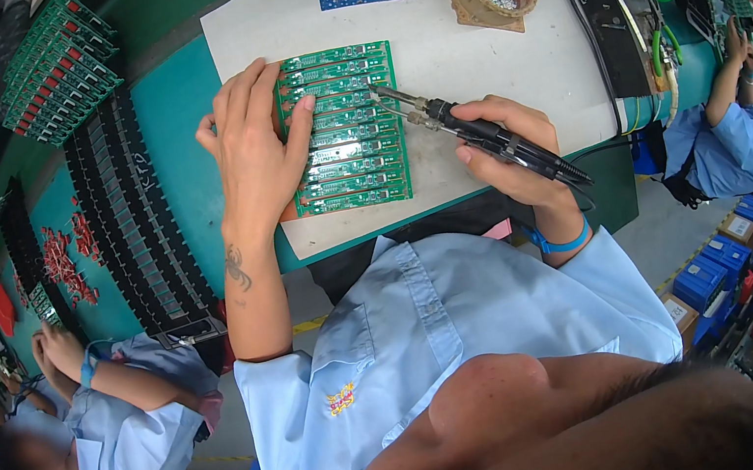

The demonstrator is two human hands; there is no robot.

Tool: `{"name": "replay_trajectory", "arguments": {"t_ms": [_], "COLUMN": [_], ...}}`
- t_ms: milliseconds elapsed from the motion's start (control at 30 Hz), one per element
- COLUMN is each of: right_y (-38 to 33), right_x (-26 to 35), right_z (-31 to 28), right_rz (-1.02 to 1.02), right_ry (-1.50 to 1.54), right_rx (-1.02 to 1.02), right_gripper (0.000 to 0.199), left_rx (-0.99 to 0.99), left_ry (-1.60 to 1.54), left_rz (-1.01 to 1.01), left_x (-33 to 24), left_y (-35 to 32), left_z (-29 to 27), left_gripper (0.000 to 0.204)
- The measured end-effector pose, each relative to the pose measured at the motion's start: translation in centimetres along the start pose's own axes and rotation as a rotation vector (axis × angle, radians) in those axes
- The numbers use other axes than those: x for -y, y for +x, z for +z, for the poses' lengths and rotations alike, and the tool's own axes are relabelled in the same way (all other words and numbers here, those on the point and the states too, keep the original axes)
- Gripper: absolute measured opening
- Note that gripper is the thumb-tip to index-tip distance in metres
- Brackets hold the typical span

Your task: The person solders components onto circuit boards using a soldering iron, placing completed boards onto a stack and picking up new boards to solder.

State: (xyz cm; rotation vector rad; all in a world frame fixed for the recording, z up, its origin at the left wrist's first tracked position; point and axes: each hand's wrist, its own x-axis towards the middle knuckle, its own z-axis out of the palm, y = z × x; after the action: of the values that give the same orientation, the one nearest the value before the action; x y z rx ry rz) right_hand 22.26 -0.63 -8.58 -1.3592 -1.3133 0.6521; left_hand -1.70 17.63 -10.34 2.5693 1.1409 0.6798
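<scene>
Left hand (254, 156), fingers loosely spread, is resting on the green circuit panel (355, 134) between both hands; right hand (521, 146) is gripping a black soldering iron (483, 131), tip at the panel. Beyond the right hand, a brown pot (465, 3) is standing.

The sheet (562, 94) at upper centre is bright and sharp; fisheye distortion bends the counter (194, 156), and blackness swallows the corners.

Wide fisheye head camera looking steeply down from above, green rectangular circuit-board panel (344, 131) lying just above mid-view, flat white sheet (556, 56) spreading beneath it, light-blue buttoned fabric shirt (486, 296) looming nearest below, straight edges bending toward the dark rim.
</scene>
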Motion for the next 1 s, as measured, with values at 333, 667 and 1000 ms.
{"name": "replay_trajectory", "arguments": {"t_ms": [333,667,1000], "right_y": [0.16,-0.11,-0.29], "right_x": [0.21,0.0,-0.1], "right_z": [-0.13,-0.31,-0.94], "right_rz": [0.003,-0.009,0.002], "right_ry": [-0.004,-0.011,-0.006], "right_rx": [0.016,-0.01,-0.075], "right_gripper": [0.044,0.044,0.045], "left_rx": [0.011,-0.002,0.023], "left_ry": [0.003,-0.005,0.01], "left_rz": [-0.001,0.001,0.054], "left_x": [0.14,-0.05,-0.11], "left_y": [-0.05,0.08,0.06], "left_z": [-0.03,-0.13,0.05], "left_gripper": [0.045,0.046,0.046]}}
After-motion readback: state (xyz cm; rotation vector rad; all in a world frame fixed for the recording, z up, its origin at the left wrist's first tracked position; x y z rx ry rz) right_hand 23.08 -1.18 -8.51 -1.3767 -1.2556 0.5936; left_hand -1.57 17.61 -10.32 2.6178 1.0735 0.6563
